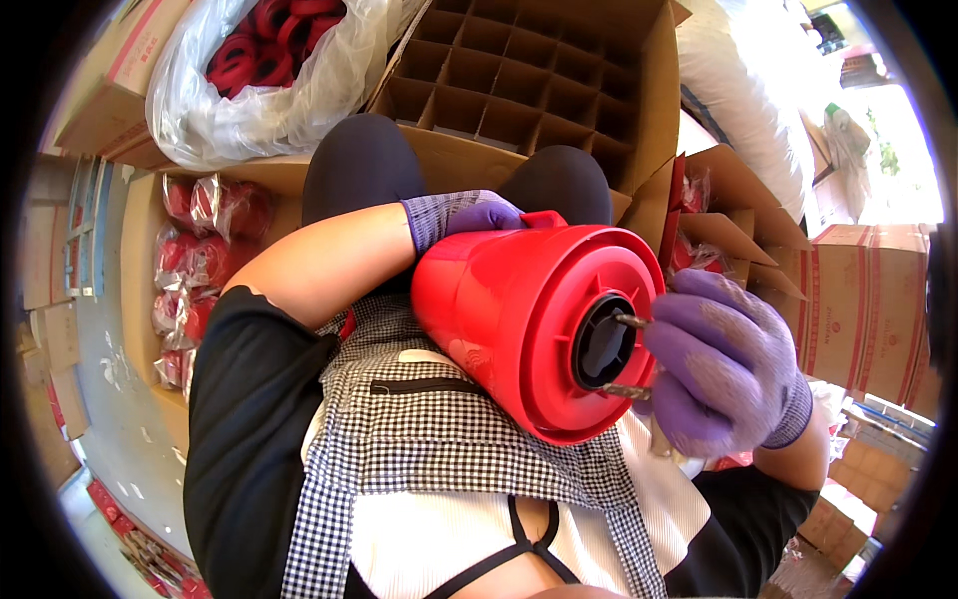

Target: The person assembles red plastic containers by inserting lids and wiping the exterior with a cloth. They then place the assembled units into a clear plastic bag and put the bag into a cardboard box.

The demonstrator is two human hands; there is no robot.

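Note:
A glossy red plastic flask [469,290] lies tilted across my lap, its round base [544,349] facing right and up toward me. In the middle of the base sits a black round plug [596,344]. My left hand [484,216], in a purple glove, is closed around the flask on its far side, by the handle; most of the fingers are hidden behind it. In my gloved right hand [723,359] is a metal two-pronged tool [629,392]. Its two prongs reach the black plug, one near its upper rim and one near its lower rim.
Ahead of my knees stands a cardboard box with dividers [519,75]. A clear plastic bag [190,110] of red rings [244,62] is at far left. Wrapped red parts fill a carton [142,299] on the left. More cartons [863,299] and a white sack [748,90] are on the right.

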